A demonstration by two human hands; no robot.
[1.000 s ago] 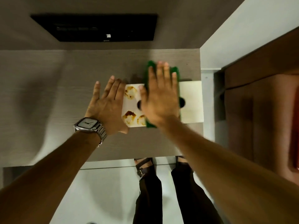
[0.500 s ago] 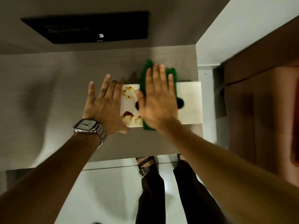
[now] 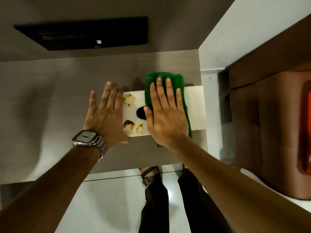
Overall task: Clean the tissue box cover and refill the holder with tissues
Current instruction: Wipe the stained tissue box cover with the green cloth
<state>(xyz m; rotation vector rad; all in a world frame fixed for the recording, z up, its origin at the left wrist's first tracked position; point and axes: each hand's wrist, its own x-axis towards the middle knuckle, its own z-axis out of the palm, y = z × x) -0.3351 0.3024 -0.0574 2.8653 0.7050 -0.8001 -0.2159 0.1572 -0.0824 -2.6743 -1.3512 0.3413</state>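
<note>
A white tissue box cover (image 3: 195,108) lies on the wooden table (image 3: 50,101). Brown stains (image 3: 128,100) mark its left end, on both sides of the dark slot (image 3: 140,113). My right hand (image 3: 165,118) lies flat on a green cloth (image 3: 178,80) and presses it onto the middle of the cover. The cloth hangs over the cover's near and far edges. My left hand (image 3: 106,118), with a wristwatch (image 3: 85,137), rests flat with fingers spread against the cover's left end. No tissues are in view.
A black screen (image 3: 87,34) sits on the wall behind the table. A brown cabinet (image 3: 269,123) with an orange item (image 3: 306,128) stands to the right, across a narrow gap. The table's near edge is just below my wrists, with my legs and the white floor beyond it.
My right hand has slid the green cloth slightly toward me across the cover's top. My left hand stays braced at the left end.
</note>
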